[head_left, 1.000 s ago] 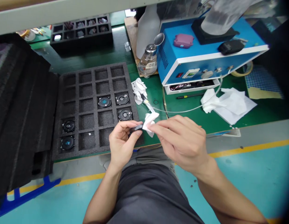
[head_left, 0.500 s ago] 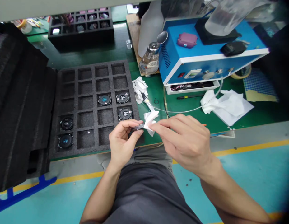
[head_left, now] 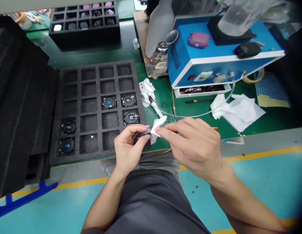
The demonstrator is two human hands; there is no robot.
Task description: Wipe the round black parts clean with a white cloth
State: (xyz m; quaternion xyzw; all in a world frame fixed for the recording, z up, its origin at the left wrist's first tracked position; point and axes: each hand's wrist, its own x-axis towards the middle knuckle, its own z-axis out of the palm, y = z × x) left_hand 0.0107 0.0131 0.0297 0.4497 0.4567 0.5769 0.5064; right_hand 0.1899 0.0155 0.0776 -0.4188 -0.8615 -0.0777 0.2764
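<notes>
The left hand (head_left: 127,148) has its grip clamped on a dark disc (head_left: 144,132), thumb below and fingers above, near the tray (head_left: 98,112) at its near right corner. The grip of the right hand (head_left: 196,143) is closed on a white tissue (head_left: 157,126), which seems to touch the disc's edge. It is good, I think, to hold the disc by its sides, to press the tissue lightly, and to have no loose fold catch on the edge.

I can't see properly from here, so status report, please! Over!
Left hand pinching small dark piece. Right hand holding white wipe at its edge. Foam tray beside left hand.
</notes>
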